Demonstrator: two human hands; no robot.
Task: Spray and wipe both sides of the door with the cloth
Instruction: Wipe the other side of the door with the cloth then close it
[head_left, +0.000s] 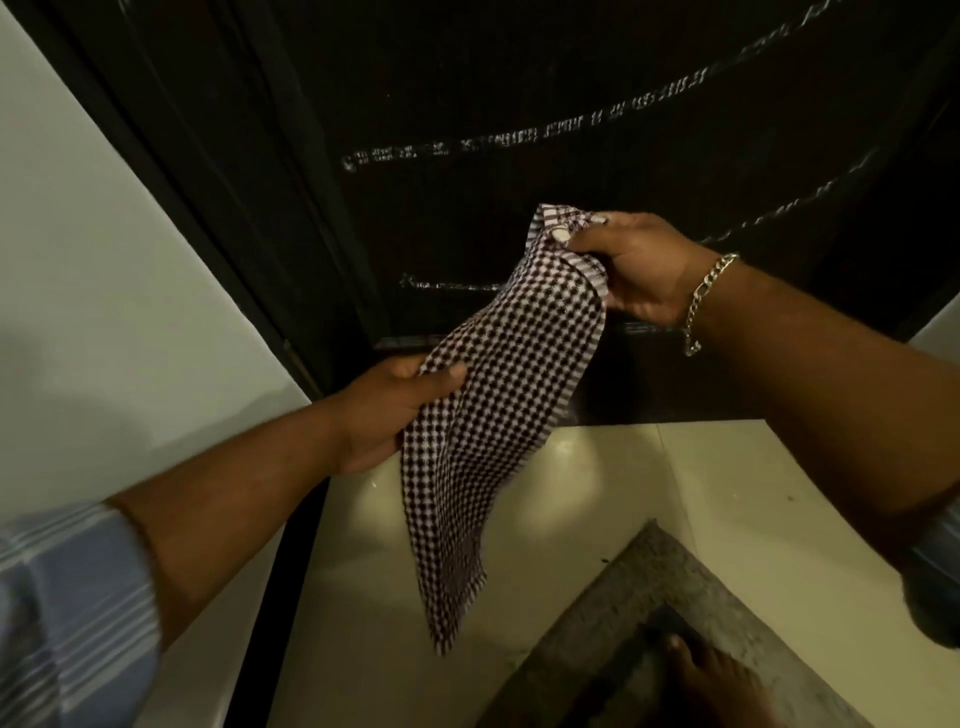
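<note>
While both hands, left (387, 410) and right (636, 267), gripped the checkered cloth (501, 395) mid-frame, the dark door (519, 104) above bore pale streaks, possibly spray; wiping seemingly remained.

This looks like the doorway of a home. A dark panelled door (571, 104) fills the top of the frame, set in a dark frame (171, 171) beside a plain pale wall (78, 260) at left. Glossy cream floor tiles (727, 493) and a grey doormat (649, 597) with a bare foot (711, 680) on it lie at lower right.
</note>
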